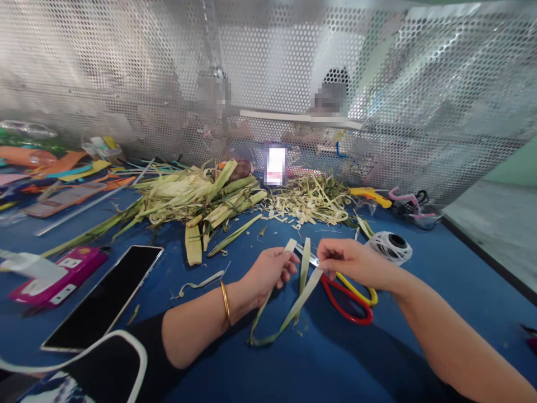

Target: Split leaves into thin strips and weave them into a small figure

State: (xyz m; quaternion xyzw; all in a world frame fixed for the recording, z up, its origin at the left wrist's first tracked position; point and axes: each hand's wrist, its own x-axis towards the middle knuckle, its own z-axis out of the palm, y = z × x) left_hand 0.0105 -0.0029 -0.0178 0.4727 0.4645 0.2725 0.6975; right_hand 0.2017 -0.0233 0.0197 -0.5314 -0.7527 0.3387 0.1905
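Between my hands a pale green leaf strip (298, 305) hangs in a loop, its bend low over the blue table. My left hand (272, 270), with a gold bangle on the wrist, pinches one end between thumb and fingers. The other end is pinched in my right hand (344, 258). A second leaf strip (305, 263) shows in the gap between the hands. Scissors (351, 305) with red and yellow handles lie open beneath my right hand, which hides part of them. Just behind that hand is a spool of white string (390, 247).
A heap of leaves and stalks (197, 196) and a pile of trimmed scraps (314, 200) lie at the back, before a perforated metallic screen (285, 50). Left are a dark phone (107, 296), a magenta power strip (69, 274) and a white cable (140, 358). A yellow tool (371, 196) lies back right.
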